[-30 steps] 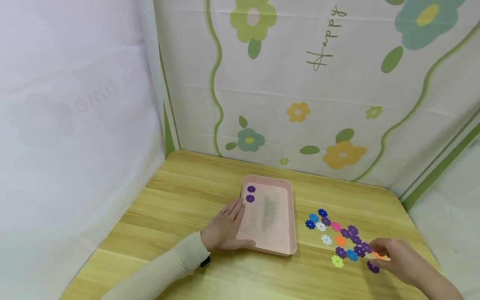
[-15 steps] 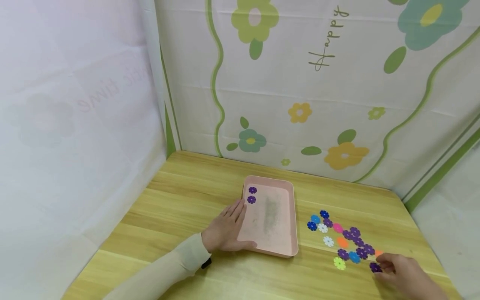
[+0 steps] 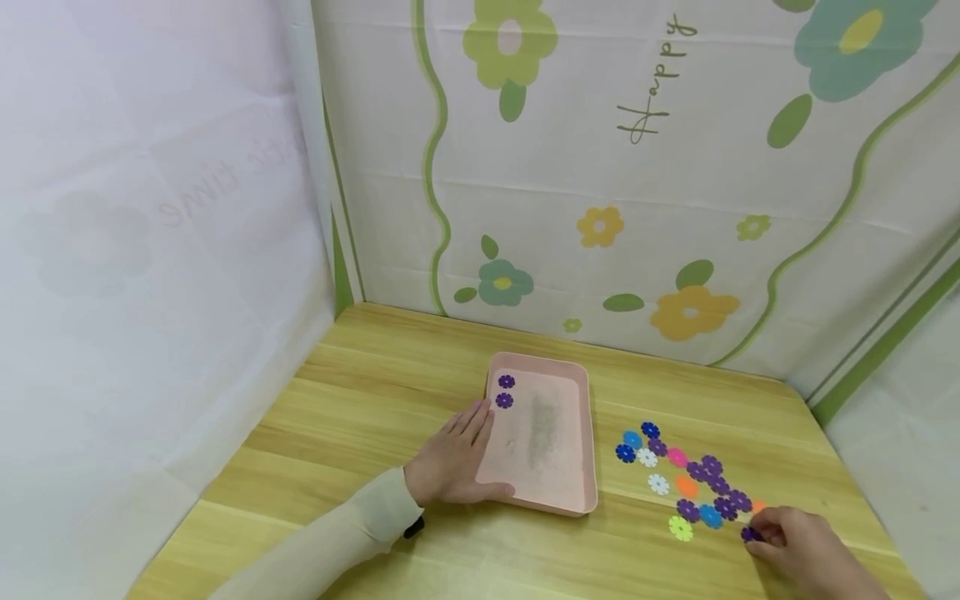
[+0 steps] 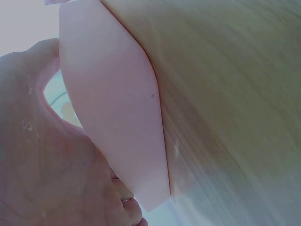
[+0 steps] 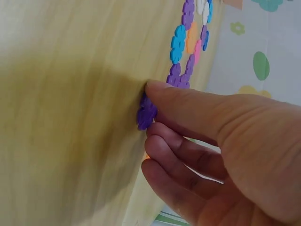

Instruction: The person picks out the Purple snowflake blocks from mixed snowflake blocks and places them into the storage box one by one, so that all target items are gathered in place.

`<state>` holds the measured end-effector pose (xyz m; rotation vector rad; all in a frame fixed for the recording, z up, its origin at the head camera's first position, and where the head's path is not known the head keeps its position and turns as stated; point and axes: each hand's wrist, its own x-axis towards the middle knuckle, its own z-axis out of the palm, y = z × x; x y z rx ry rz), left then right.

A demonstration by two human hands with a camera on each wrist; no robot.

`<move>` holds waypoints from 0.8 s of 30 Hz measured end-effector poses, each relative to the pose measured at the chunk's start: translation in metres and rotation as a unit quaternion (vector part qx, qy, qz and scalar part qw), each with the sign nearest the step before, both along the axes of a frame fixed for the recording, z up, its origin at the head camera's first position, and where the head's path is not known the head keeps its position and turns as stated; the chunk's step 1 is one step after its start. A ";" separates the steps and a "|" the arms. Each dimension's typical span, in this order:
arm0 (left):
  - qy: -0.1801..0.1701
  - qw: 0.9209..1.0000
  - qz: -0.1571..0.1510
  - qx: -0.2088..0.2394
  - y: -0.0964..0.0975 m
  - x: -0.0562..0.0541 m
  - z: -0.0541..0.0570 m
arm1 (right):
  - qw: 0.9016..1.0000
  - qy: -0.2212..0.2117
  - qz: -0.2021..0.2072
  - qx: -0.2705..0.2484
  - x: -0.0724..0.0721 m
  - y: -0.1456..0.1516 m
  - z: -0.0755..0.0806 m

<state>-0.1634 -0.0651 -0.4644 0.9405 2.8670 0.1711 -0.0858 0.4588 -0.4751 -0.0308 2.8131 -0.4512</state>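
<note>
My left hand [image 3: 453, 458] lies on the left rim of a shallow pink tray [image 3: 590, 467], its fingers straight and the thumb over the near edge. In the left wrist view the tray's pale outer wall [image 4: 113, 94] fills the middle, with the palm beside it. Inside the tray, two purple snowflake discs [image 3: 506, 382] sit at the far left corner. On the right side of the table my right hand [image 3: 806, 546] pinches a dark purple snowflake disc [image 5: 146, 113] between thumb and fingers, close over the wood. The hand partly covers an orange disc [image 3: 759, 506].
Several loose snowflake discs lie right of the tray: purple ones [image 3: 717, 485], a pink one [image 3: 677, 457], white [image 3: 658, 484], blue [image 3: 710, 516], orange [image 3: 686, 487] and a yellow-green one [image 3: 681, 528]. A white flower-printed cloth [image 3: 525, 183] stands behind the wooden table [image 3: 360, 375].
My right hand has moved toward the near right and its thumb and fingers have closed on the purple disc. The left hand stays on the tray.
</note>
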 end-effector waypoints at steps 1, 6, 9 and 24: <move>0.001 1.000 0.000 -0.001 0.000 0.000 0.000 | 1.000 0.003 0.004 -0.001 0.000 0.001 0.000; 0.006 1.000 -0.004 -0.003 0.000 0.001 0.000 | 0.999 0.017 0.039 -0.002 -0.004 0.007 0.000; 0.007 1.000 -0.005 -0.001 0.000 0.001 0.000 | 0.999 0.010 0.046 -0.002 -0.007 0.011 0.001; 0.019 1.000 -0.010 0.007 -0.001 -0.001 -0.008 | 0.995 0.027 0.096 -0.029 -0.014 0.014 0.015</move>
